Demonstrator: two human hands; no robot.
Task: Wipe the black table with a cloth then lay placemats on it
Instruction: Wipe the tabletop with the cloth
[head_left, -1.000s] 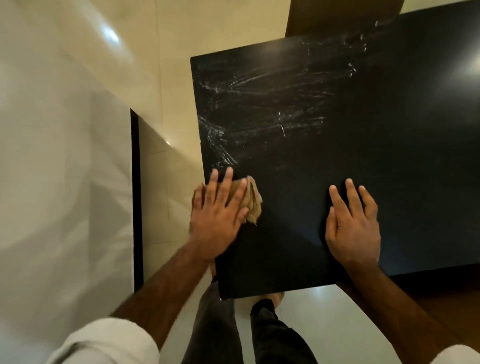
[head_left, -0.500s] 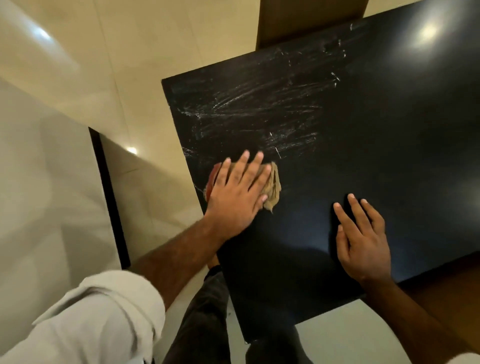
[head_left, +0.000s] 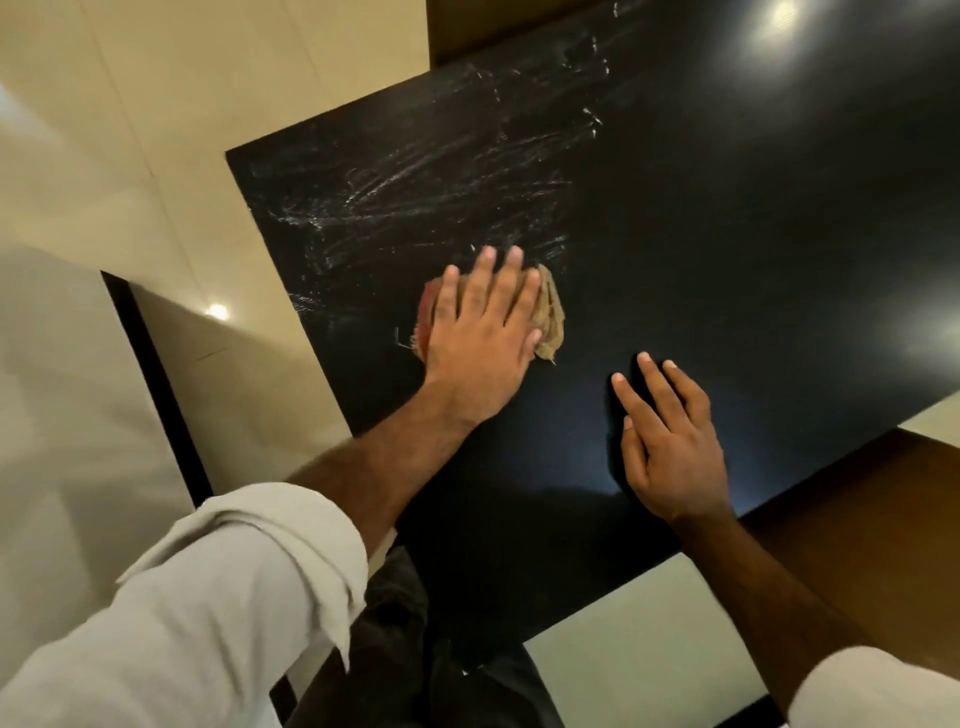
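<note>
head view, wiping step in hand.

left hand (head_left: 480, 332): flat, fingers spread, palm pressed down on the cloth (head_left: 550, 317); not a pinch, the cloth is trapped between palm and table (head_left: 727, 260). cloth is a crumpled tan wad with a reddish fringe, left of frame centre, sticking out on both sides of the hand, more on the right.

right hand (head_left: 670, 441): holds nothing, fingers loosely apart, laid flat on the table at lower centre-right, near the table's near edge. reads as a brace.

key relation: the streaked zone (head_left: 415, 197) (whitish smear marks) lies up and to the left of the left hand, running from the table's left corner across toward upper centre. fingertips of the left hand just reach its lower margin. long axis of the streaks runs roughly left-right with a slight rise to the right. left hand is clearly the nearer one; right hand is well apart from the streaks. judgement: next stroke likely pushes the cloth up-frame into the streaks, along their axis.

versus half a second earlier: left hand and cloth sit further from the table's left edge, more toward the middle of the surface. right hand has kept its place relative to the near edge, and the two hands are now closer together. streaks look unchanged. camera has tilted, so more of the sleeve (head_left: 208, 597) fills the lower left.

no placemats in view. judgement: task is in its first part, wiping unfinished.
</note>
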